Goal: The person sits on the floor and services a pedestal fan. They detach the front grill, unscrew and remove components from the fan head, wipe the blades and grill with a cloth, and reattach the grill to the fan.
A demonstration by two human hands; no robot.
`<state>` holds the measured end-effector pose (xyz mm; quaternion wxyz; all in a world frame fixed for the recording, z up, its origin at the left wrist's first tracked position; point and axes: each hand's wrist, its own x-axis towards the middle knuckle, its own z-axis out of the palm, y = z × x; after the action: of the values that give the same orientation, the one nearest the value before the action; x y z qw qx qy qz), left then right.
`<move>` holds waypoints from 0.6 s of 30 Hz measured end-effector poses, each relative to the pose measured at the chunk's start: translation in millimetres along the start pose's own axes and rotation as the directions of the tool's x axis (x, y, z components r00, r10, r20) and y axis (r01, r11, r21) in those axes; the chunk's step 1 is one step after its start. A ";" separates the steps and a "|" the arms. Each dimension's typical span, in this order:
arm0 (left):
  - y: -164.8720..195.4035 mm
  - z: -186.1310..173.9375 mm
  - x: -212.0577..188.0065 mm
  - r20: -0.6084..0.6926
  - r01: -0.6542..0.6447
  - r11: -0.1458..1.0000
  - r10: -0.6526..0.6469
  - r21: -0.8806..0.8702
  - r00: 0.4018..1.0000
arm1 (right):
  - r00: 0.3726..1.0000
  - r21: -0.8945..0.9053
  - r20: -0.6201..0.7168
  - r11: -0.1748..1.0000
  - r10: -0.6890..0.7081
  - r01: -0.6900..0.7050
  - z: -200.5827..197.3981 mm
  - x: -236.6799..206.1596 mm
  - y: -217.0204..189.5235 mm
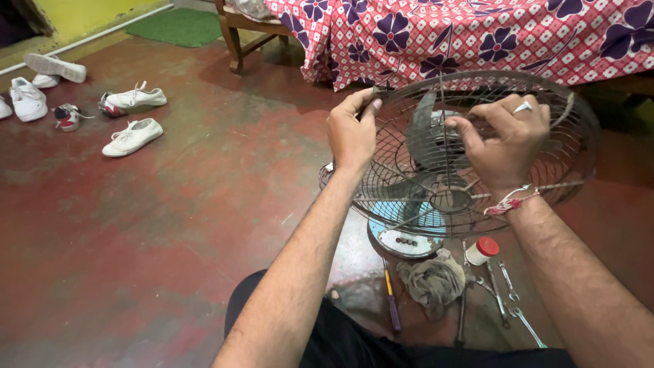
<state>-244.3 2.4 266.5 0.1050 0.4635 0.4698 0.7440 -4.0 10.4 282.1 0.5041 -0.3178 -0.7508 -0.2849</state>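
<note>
The left hand [351, 133] pinches the rim of the round grey wire fan guard [470, 146], which stands tilted over the worn red floor [136, 238]. The right hand [507, 140] closes on the wires near the grey blades [426, 133]. A steady rim grip likely keeps the guard from twisting. The small white bottle with red cap [482, 250] is shut; its contents cannot be seen.

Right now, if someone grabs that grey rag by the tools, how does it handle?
The rag lies crumpled in soft folds, so it is probably floppy and light. It looks unlikely to roll or break. It touches the wrenches, so dragging it may nudge them.
</note>
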 end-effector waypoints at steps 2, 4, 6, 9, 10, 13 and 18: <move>-0.1 -0.4 -0.7 0.000 -0.041 0.999 0.041 -0.010 0.999 | 1.000 0.017 -0.010 1.000 0.019 -0.018 -0.9 -1.5 -2.2; -0.8 -1.1 -1.5 0.012 -0.036 0.999 0.036 0.010 0.999 | 0.999 0.036 -0.020 0.999 0.028 -0.027 -1.9 -2.7 -3.7; -1.8 -0.4 -3.9 0.022 -0.062 0.998 0.062 0.002 0.998 | 0.999 0.043 -0.034 0.999 0.023 -0.021 -3.7 -3.0 -2.8; -4.1 -1.4 -8.0 0.014 -0.137 0.990 0.137 -0.040 0.990 | 0.999 0.043 -0.024 0.999 0.035 -0.034 -4.6 -2.7 0.0; -4.5 -1.5 -8.7 0.010 -0.144 0.988 0.145 -0.058 0.989 | 0.999 0.050 -0.033 0.998 0.038 -0.037 -4.6 -2.3 1.5; -4.4 -2.4 -9.1 0.012 -0.139 0.988 0.140 -0.065 0.990 | 0.998 0.070 -0.041 0.996 0.053 -0.050 -2.5 -3.1 3.0; -1.1 -2.5 -9.2 0.045 -0.099 0.992 0.103 -0.084 0.994 | 0.996 0.059 -0.056 0.996 0.063 -0.060 2.3 -2.9 4.0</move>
<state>-241.4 -3.9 259.9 0.0978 0.5002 0.4122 0.7552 -1.4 14.1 279.1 0.5432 -0.3178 -0.7335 -0.2566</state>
